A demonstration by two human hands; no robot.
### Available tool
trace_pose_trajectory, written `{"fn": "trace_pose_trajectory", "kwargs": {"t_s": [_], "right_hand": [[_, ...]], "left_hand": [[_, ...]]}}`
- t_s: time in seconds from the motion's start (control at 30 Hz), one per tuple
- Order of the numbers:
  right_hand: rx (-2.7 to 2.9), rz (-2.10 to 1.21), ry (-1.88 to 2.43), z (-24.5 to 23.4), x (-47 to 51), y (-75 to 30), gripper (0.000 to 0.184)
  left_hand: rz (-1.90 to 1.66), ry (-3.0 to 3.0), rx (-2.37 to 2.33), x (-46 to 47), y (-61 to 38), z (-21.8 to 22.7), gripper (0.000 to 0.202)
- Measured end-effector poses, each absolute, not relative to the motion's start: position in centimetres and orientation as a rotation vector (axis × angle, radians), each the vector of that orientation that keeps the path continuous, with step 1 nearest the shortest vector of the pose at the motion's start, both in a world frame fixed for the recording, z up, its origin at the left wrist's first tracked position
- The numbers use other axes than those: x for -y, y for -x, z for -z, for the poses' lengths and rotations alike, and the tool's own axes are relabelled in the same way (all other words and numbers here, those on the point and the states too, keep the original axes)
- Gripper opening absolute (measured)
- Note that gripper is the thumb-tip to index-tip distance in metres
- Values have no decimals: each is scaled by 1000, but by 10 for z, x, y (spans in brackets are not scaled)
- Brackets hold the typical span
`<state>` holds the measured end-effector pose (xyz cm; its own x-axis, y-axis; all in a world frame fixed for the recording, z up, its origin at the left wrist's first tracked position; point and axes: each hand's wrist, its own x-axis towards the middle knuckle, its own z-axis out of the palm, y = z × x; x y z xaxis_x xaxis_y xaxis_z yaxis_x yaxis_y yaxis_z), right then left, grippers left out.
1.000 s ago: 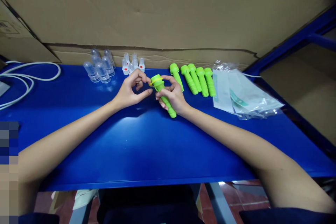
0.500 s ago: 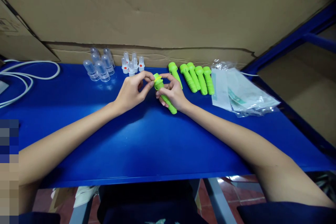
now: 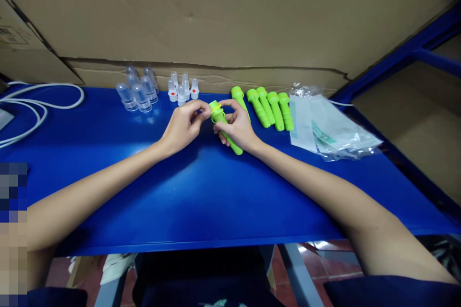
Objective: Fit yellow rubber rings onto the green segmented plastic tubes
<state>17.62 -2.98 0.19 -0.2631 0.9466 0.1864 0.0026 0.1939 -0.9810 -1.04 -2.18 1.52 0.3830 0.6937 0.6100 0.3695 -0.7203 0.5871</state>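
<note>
A lime-green flashlight-shaped tube (image 3: 230, 138) lies tilted in my right hand (image 3: 240, 125), its wider capped end up and to the left. My right fingers and thumb are closed around its body. Around its neck runs a thin yellow ring (image 3: 216, 107). My left hand (image 3: 185, 123) pinches at the left side of that ring, thumb and forefinger together; the exact contact is partly hidden by the fingers. Behind my right hand, one more green tube (image 3: 237, 92) lies on the table, and several similar green tubes (image 3: 264, 105) lie side by side to its right.
Several clear plastic cylinders (image 3: 141, 98) stand at the back left of the blue table (image 3: 180, 201). Beside them are several small clear-topped white pieces (image 3: 182, 92), some with red dots. Clear printed bags (image 3: 329, 127) lie at right, a white cable (image 3: 46, 85) at left. Cardboard (image 3: 216, 14) walls the back.
My left fingers have drawn closer together at the yellow ring. The green tube stays in my right hand in nearly the same place. The view has shifted very slightly.
</note>
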Motion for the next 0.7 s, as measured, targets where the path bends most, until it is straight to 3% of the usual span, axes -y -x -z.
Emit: {"fn": "trace_pose_trajectory", "kwargs": {"t_s": [0.2,0.5,0.7], "right_hand": [[1535,-1177,923,-3,22,-179,56],[1570,-1177,926,0,24,-178,54],[1576,-1047,967,0,33,-175,53]], "left_hand": [[-1243,-2119,-836,22,7,-14,18],[-1508,-2064,-1007,23,6,-4,36],[-1453,-1980,-1055,16,9,2,34]]}}
